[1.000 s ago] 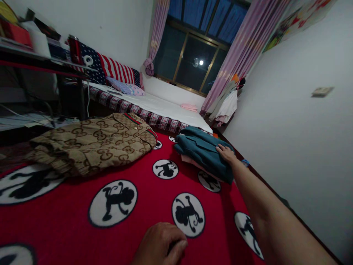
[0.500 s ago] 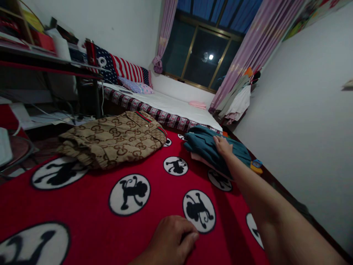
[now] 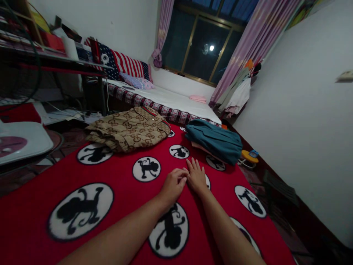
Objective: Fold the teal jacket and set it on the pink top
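My left hand (image 3: 175, 182) and my right hand (image 3: 196, 176) lie side by side over the red blanket (image 3: 121, 200), which is printed with black monkeys in white circles. The right one rests flat with its fingers spread. Loosely bent, the left fingers reach beside it, thumb a little apart; nothing shows in either hand. Just beyond the right hand lies a pile of folded clothes, with a teal garment (image 3: 215, 140) on top and a pink edge below. Folded trousers or shorts (image 3: 129, 129), tan with a brown pattern, sit farther left on the blanket.
Behind the blanket stands a low bed (image 3: 176, 105) with a white cover and pillows. A cluttered desk (image 3: 63, 59) and a white chair seat (image 3: 24, 143) are at left. By the right wall are a yellow stool (image 3: 249, 157) and hanging clothes (image 3: 237, 94).
My right hand has let go of the teal garment and come back down to the blanket. The left hand has moved forward beside it, and the view has shifted slightly.
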The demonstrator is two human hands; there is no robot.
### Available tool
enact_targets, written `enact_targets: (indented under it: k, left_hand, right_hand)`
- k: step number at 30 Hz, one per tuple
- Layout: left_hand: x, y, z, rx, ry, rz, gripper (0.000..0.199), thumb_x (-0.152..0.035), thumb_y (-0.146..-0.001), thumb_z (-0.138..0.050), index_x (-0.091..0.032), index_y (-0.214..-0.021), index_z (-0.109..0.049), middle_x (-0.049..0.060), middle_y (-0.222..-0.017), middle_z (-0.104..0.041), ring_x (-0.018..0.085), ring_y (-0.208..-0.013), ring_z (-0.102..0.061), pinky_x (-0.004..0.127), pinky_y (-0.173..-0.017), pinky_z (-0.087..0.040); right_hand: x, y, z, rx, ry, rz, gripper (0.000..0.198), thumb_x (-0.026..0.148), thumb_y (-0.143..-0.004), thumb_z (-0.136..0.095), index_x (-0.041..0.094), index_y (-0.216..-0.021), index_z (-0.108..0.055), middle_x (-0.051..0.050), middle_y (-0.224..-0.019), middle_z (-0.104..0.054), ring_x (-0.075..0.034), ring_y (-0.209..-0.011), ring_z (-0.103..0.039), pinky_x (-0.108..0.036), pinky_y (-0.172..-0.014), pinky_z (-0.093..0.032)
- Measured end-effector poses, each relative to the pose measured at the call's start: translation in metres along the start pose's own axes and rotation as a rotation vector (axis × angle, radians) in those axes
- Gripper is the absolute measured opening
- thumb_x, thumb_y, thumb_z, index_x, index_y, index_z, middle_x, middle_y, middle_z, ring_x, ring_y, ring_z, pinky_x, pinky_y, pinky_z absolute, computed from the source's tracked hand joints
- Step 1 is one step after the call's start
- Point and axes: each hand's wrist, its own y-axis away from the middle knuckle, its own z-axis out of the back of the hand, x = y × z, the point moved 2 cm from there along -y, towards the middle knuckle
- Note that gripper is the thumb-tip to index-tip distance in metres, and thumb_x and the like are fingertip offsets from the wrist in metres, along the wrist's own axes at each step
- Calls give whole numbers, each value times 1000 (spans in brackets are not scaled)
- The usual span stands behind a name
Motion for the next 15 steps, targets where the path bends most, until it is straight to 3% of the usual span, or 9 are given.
enact_targets:
  k: [3, 5, 8, 12, 15]
  left_hand:
    - [20, -12, 22, -50, -395, -2, 33, -22, -82, -59, -21, -114, -68, 11, -131, -57, 27, -127, -47, 43, -110, -34]
    - [33, -19, 38, -23, -601, 48, 38, -32, -85, -60, -23, -121, -65, 11, -140, -50, 32, -135, -37, 49, -114, -26]
    - [45, -27, 60, 57, -733, 51, 42, -41, -89, -54, -26, -127, -61, 10, -144, -47, 31, -137, -36, 49, -114, -26]
    - [45, -41, 96, 204, -838, -115, 36, -36, -88, -54, -25, -120, -65, 8, -133, -57, 24, -126, -49, 38, -108, -37]
    - [42, -61, 139, 101, -986, -135, 44, -32, -83, -59, -24, -126, -60, 10, -140, -50, 27, -134, -38, 45, -114, -25]
  right_hand:
    - [10, 24, 2, -75, -101, -12, 53, 39, -95, -41, 19, -144, -42, -13, -154, -31, -32, -144, -23, -57, -110, -23]
    - [10, 33, 2, -135, -233, 4, 48, 37, -92, -46, 21, -136, -52, -12, -150, -40, -32, -141, -30, -57, -110, -25]
    - [0, 36, -1, -241, -516, 34, 35, 35, -86, -52, 22, -114, -68, -11, -136, -56, -28, -132, -45, -54, -109, -30]
    - [-15, 30, -6, -340, -859, 15, 29, 40, -81, -53, 21, -91, -73, -11, -111, -70, -26, -110, -61, -46, -101, -42]
    - [-16, 27, -7, -357, -914, 13, 27, 40, -78, -56, 21, -86, -74, -10, -105, -72, -26, -103, -64, -45, -98, -44]
